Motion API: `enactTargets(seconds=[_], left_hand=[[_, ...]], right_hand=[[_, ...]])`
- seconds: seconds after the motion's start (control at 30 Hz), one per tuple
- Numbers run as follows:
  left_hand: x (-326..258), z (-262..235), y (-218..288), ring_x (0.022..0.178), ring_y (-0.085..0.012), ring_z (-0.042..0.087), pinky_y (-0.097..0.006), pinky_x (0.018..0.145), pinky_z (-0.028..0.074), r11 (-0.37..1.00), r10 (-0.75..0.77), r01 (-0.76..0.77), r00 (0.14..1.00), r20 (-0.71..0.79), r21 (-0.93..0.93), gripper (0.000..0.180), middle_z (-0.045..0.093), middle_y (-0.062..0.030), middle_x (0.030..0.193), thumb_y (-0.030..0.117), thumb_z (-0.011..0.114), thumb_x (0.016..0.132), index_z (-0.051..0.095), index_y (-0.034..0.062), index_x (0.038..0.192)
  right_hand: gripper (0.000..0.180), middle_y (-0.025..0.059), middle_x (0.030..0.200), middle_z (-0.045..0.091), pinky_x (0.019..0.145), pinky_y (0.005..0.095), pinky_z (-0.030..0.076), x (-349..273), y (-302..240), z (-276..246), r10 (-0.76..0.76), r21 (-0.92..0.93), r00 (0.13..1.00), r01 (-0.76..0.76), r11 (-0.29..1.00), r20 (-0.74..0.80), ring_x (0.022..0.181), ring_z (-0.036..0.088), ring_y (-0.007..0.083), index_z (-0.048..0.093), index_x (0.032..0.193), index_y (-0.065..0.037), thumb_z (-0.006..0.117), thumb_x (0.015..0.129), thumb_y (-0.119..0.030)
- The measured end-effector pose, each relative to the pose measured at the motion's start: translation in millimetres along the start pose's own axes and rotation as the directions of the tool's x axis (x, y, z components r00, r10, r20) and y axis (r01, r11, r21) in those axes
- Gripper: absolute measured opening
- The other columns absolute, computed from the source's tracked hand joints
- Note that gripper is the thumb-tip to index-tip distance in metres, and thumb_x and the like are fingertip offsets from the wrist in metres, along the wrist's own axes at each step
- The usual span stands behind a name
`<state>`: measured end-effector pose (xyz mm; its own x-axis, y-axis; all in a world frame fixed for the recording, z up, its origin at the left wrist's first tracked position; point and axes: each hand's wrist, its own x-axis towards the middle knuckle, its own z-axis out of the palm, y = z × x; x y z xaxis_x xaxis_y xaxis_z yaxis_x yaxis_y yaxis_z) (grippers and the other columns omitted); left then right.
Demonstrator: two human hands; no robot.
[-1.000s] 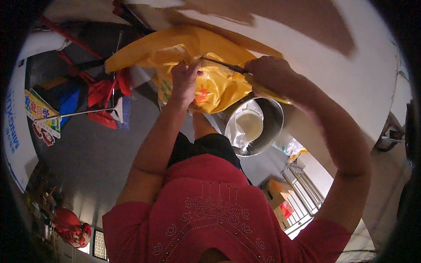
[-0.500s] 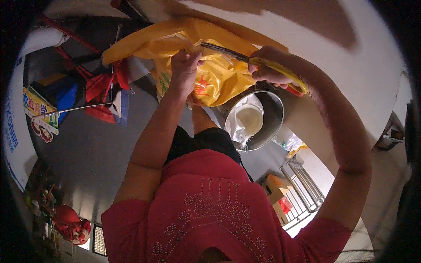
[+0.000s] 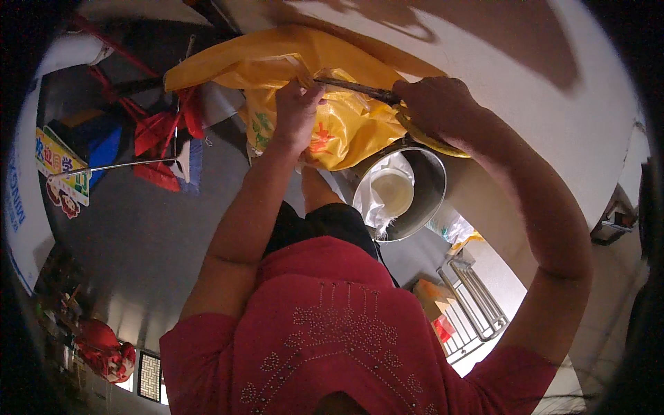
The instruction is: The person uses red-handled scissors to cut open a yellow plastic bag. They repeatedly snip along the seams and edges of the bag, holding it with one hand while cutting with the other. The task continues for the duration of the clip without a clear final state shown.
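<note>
One hand (L) (image 3: pixel 297 117) pinching yel. bag (image 3: pixel 366 135), arm (image 3: pixel 243 218) outstretched.

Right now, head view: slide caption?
Left hand grips a yellow bag; right hand holds yellow-handled scissors at it, a round metal container nearby.

We are seeing a broom (image 3: pixel 189 168) left of the bag (image 3: pixel 349 142) and a bucket (image 3: pixel 430 190) on the bag's near right, holding a sack (image 3: pixel 370 200).
</note>
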<state>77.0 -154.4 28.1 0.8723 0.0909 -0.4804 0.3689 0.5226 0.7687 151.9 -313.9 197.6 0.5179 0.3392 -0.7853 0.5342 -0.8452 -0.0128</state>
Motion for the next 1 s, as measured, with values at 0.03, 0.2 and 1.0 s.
enactTargets(seconds=[0.03, 0.2, 1.0], left_hand=[[1, -3, -4, 0.080, -0.0119, 0.057, -0.029, 0.071, 0.051, 1.000, -0.019, 0.019, 1.000, 0.000, 0.000, 0.023, 0.057, -0.0030, 0.089, 0.015, 0.065, 0.078, 0.057, 0.0015, 0.096], [-2, -14, -16, 0.090, -0.0133, 0.058, -0.030, 0.074, 0.051, 0.999, -0.038, 0.038, 0.999, 0.008, 0.007, 0.029, 0.059, -0.0022, 0.100, 0.013, 0.065, 0.079, 0.057, 0.0056, 0.106], [-6, -31, -27, 0.086, -0.0147, 0.057, -0.029, 0.072, 0.051, 0.977, 0.159, -0.161, 0.987, 0.021, 0.142, 0.013, 0.054, -0.0042, 0.090, 0.006, 0.064, 0.079, 0.060, 0.0015, 0.091]], right_hand=[[0.024, 0.0146, 0.092, 0.066, 0.074, 0.0429, 0.050, 3, 0, 1, -0.008, 0.029, 1.000, 0.008, 1.000, -0.005, 0.086, 0.064, 0.0308, 0.060, 0.101, -0.008, 0.050, 0.083, -0.021], [0.024, 0.0148, 0.093, 0.066, 0.075, 0.0430, 0.050, 6, -1, 20, 0.004, 0.114, 0.999, 0.001, 0.994, -0.039, 0.088, 0.063, 0.0306, 0.061, 0.101, -0.008, 0.050, 0.083, -0.021], [0.028, 0.0168, 0.090, 0.063, 0.073, 0.0398, 0.047, -6, 9, 92, 0.037, 0.535, 0.999, -0.015, 0.845, -0.031, 0.085, 0.062, 0.0324, 0.056, 0.101, -0.008, 0.060, 0.073, -0.006]])
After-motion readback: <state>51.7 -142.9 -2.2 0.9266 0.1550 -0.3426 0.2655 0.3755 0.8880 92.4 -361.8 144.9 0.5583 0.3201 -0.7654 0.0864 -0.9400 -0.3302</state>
